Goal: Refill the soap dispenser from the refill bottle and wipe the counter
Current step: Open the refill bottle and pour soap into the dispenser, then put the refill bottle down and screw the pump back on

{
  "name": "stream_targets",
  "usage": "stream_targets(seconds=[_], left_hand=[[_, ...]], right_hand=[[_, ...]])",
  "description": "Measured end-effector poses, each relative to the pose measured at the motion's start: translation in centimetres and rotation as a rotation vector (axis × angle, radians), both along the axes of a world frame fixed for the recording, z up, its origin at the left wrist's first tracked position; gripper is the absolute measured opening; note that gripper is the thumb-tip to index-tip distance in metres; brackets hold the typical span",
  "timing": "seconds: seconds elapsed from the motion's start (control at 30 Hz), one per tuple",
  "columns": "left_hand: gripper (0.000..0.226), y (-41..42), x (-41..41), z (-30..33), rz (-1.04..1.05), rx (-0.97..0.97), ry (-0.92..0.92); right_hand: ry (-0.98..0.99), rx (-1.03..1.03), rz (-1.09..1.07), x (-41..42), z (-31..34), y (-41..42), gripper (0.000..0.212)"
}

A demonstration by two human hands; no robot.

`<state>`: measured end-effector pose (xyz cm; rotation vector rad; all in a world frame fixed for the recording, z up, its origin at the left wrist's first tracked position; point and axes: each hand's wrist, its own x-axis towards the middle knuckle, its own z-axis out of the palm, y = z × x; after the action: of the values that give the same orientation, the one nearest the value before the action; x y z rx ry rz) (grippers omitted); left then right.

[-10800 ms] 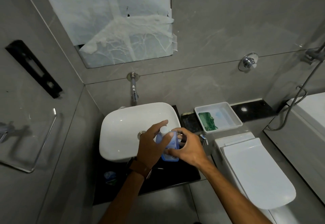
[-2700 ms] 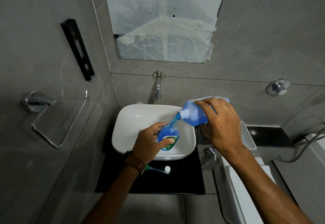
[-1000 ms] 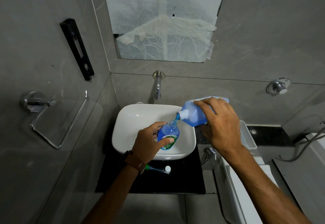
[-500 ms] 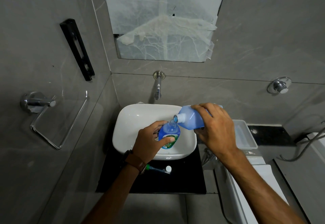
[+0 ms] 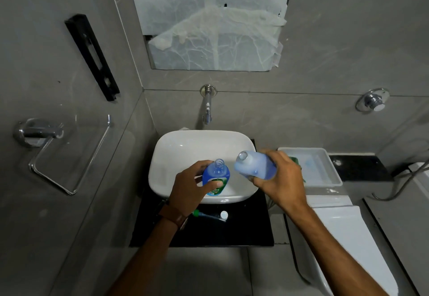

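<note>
My left hand point(image 5: 190, 187) grips the small blue soap dispenser point(image 5: 216, 177), upright and uncapped, over the front of the white basin point(image 5: 176, 154). Just to its right, my right hand point(image 5: 282, 179) holds the pale blue refill bottle point(image 5: 254, 167), its open mouth tilted up and toward me, apart from the dispenser's neck. The dispenser's pump point(image 5: 210, 215) with its green collar and white head lies on the black counter point(image 5: 243, 228) in front of the basin.
A wall tap point(image 5: 207, 107) hangs over the basin. A white tray point(image 5: 325, 168) holding a green cloth, mostly hidden behind my right hand, stands on the ledge to the right. A toilet point(image 5: 343, 230) sits below it. A towel ring point(image 5: 67, 154) is on the left wall.
My right hand has lowered the refill bottle and swung its mouth up and away from the dispenser; the pouring has stopped. The dispenser stays in my left hand over the basin.
</note>
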<state>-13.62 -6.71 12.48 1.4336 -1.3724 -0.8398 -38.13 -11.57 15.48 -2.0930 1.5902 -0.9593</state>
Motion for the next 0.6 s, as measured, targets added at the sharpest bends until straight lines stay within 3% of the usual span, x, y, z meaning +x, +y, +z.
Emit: stream_targets(seconds=[0.17,0.6], left_hand=[[0.048,1.2,0.8,-2.7,0.024,0.069,0.081],[0.053,5.1,4.0,-10.3,0.141,0.308,0.109]], right_hand=[[-0.180,0.272,-0.033,-1.3,-5.8,0.5,0.078],[-0.230,0.608,-0.050,-3.2,-16.8,2.2,0.068]])
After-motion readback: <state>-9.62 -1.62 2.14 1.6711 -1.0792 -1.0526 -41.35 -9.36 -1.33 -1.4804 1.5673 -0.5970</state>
